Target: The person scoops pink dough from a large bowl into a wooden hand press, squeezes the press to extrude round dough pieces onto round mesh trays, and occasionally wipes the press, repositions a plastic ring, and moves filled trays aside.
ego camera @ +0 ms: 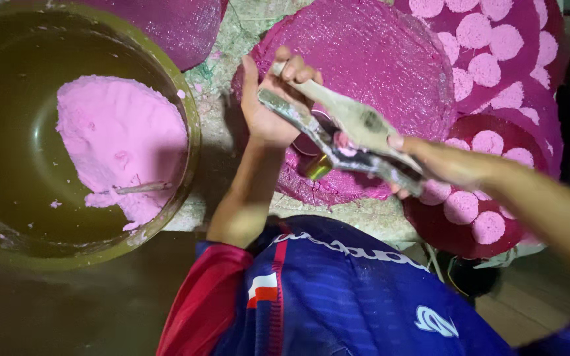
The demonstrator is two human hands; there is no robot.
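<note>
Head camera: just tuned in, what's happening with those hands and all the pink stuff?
A person grips a two-handled metal press tool, left hand on one end, right hand on the other, with pink dough lodged between its arms. It is held over a round magenta tray. To the right, other trays carry rows of pale pink discs. A large green bowl at left holds a mound of pink dough.

No packages, labels, signs or screens show anywhere in this view.
</note>
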